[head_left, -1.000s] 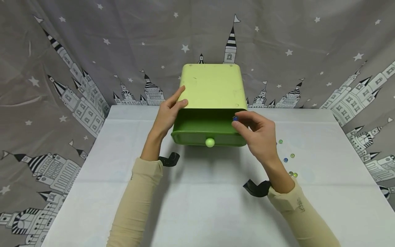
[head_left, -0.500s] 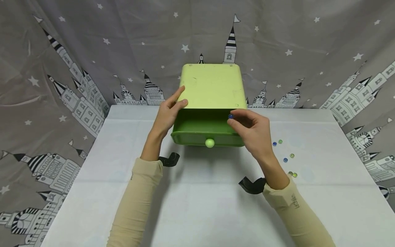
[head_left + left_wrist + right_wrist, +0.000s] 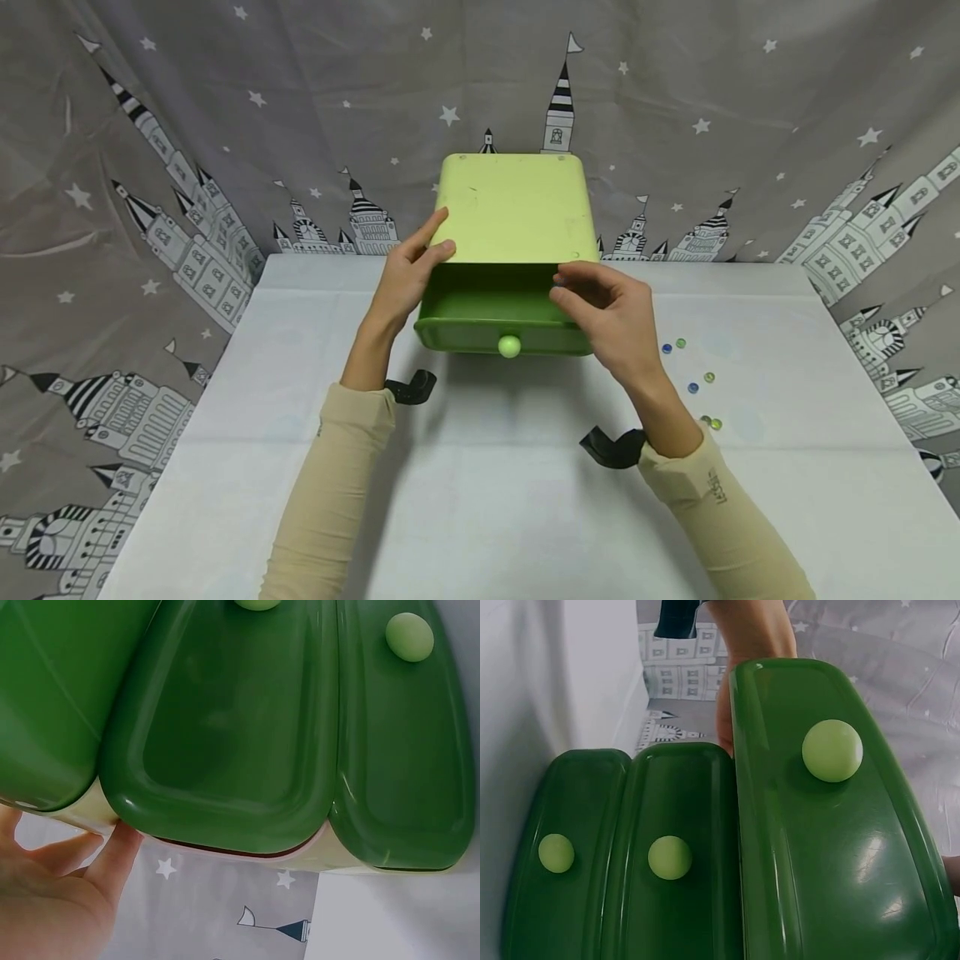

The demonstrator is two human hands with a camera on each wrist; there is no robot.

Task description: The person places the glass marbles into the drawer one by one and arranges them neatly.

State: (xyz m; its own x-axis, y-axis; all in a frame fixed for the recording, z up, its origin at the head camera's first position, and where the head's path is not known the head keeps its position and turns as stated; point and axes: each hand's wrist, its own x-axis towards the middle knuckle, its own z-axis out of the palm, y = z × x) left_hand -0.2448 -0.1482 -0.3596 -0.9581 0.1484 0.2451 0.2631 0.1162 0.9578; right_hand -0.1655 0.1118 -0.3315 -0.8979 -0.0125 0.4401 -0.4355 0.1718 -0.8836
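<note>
A small chest of drawers with a yellow-green top [image 3: 517, 208] stands at the table's back, its green top drawer [image 3: 465, 337] pulled out. On the chest's left side rests my left hand [image 3: 405, 279], thumb at the front upper corner and fingers nearly straight. Over the right end of the drawer, my right hand [image 3: 615, 317] pinches a blue marble [image 3: 558, 282] between thumb and forefinger; little of it shows. The left wrist view has the left fingers touching the chest's side beside the drawer fronts [image 3: 225, 735]. In the right wrist view, the drawer front [image 3: 817, 847] hides the right fingertips.
Several loose marbles, blue [image 3: 693, 388] and green [image 3: 709, 377], lie on the white table [image 3: 510, 508] right of the chest. Two lower drawers [image 3: 671, 915] with round knobs are closed. A grey castle-print cloth [image 3: 300, 100] hangs behind.
My right hand has moved slightly left, farther over the drawer, with the blue marble. Less of the marble shows now. The left hand and the chest have stayed put.
</note>
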